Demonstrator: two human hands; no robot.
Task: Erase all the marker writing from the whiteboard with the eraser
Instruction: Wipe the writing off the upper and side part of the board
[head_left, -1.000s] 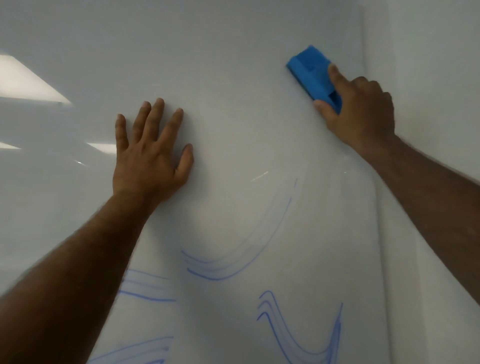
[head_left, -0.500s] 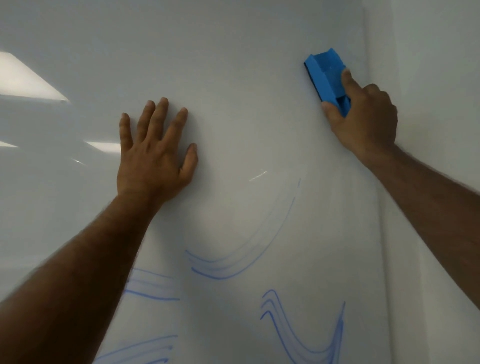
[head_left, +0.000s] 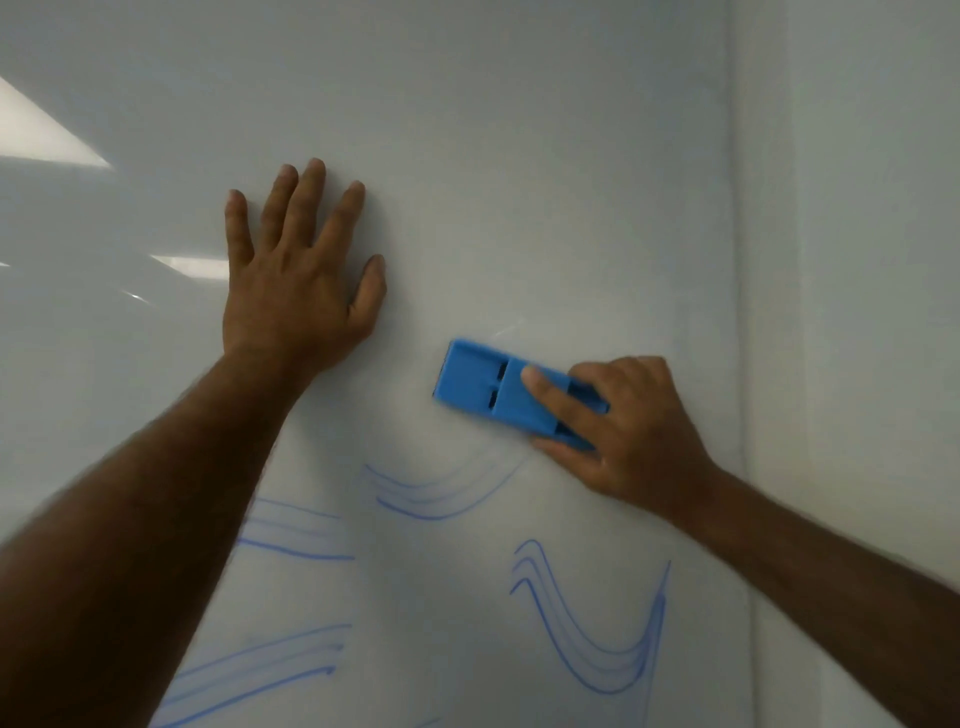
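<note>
The right hand (head_left: 631, 431) holds the bright blue plastic block eraser (head_left: 506, 393) flat against the glossy white whiteboard (head_left: 519, 156), its fingers (head_left: 550, 397) closed over the eraser's back, with the thumb along its lower edge. The eraser lies near the middle of the board, tilted a little, just above the nearest blue marker strokes (head_left: 441, 493). The left hand (head_left: 296, 291) rests open on the board with fingers spread wide, holding nothing, and seems to brace the body.

The upper part of the board looks clean, apart from faint smears near the eraser. Blue writing is left lower down: the curved strokes just below the eraser, a wave-shaped mark (head_left: 597, 634) at lower right, and lines (head_left: 291, 535) beside and under the left forearm, partly hidden by it.

To do this step well, the pad should likely stay fully flat with even pressure, so no corner lifts and leaves streaks. Overlapping passes, working downward from the cleaned area, would take the curved strokes first and then the wave. The left forearm probably has to shift aside before the lines near it can be reached. Faint ghosting may need a second, firmer pass.
</note>
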